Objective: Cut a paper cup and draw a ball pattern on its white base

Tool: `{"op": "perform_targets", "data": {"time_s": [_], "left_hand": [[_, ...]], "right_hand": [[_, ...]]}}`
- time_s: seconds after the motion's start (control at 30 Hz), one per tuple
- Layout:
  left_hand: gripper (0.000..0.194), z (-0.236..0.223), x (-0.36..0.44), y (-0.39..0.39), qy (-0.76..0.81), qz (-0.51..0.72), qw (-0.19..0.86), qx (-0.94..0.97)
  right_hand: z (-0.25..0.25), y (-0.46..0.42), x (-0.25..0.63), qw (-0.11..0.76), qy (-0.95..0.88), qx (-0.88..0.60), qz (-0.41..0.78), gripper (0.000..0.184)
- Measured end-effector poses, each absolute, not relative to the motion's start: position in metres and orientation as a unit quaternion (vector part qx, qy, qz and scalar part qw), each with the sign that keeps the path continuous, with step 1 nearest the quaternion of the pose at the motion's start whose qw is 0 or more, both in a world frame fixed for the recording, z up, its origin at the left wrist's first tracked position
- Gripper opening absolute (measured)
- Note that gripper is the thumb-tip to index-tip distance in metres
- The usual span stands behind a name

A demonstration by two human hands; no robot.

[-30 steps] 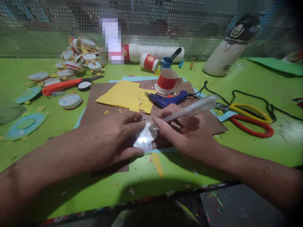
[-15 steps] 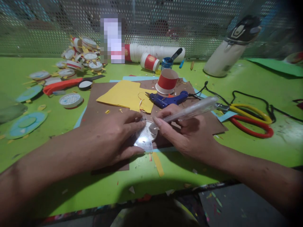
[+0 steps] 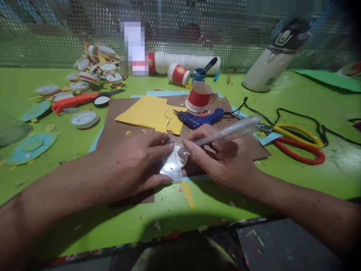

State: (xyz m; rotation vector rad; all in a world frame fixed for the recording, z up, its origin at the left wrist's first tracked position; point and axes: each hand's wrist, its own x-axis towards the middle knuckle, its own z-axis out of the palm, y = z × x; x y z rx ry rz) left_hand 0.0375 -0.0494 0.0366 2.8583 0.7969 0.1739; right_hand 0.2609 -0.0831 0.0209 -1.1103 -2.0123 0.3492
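My left hand (image 3: 135, 162) lies on the brown paper sheet (image 3: 118, 130), its fingers pressing a small clear plastic ruler (image 3: 171, 168) down over a white paper disc (image 3: 180, 154). My right hand (image 3: 222, 158) is closed round a clear-barrelled pen (image 3: 228, 131), with the tip resting on the disc at the ruler's edge. The two hands almost touch over the disc. Most of the disc is hidden under the ruler and fingers.
A blue glue gun (image 3: 200, 117), a red-and-white paper cup (image 3: 199, 97) and yellow paper (image 3: 150, 113) lie just behind. Yellow and red scissors (image 3: 299, 145) and a black cord (image 3: 296, 116) sit right. Finished discs (image 3: 96, 69), an orange-handled tool (image 3: 75, 102) and blue rings (image 3: 31, 146) sit left; a white bottle (image 3: 270, 60) stands at back.
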Motion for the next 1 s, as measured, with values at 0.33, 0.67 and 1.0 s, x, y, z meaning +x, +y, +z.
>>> {"op": "perform_targets", "data": {"time_s": [0.33, 0.67, 1.0], "left_hand": [[0.037, 0.0400, 0.0426, -0.0505, 0.276, 0.047, 0.085, 0.956], [0.036, 0.0369, 0.0399, -0.0491, 0.262, 0.056, 0.073, 0.961], [0.034, 0.0405, 0.0418, -0.0504, 0.278, 0.057, 0.104, 0.953]], "right_hand": [[0.0215, -0.0832, 0.2618, 0.392, -0.801, -0.433, 0.128, 0.013], [0.0218, -0.0853, 0.2620, 0.398, -0.800, -0.431, 0.128, 0.014], [0.0216, -0.0892, 0.2622, 0.409, -0.774, -0.446, 0.188, 0.014]]}}
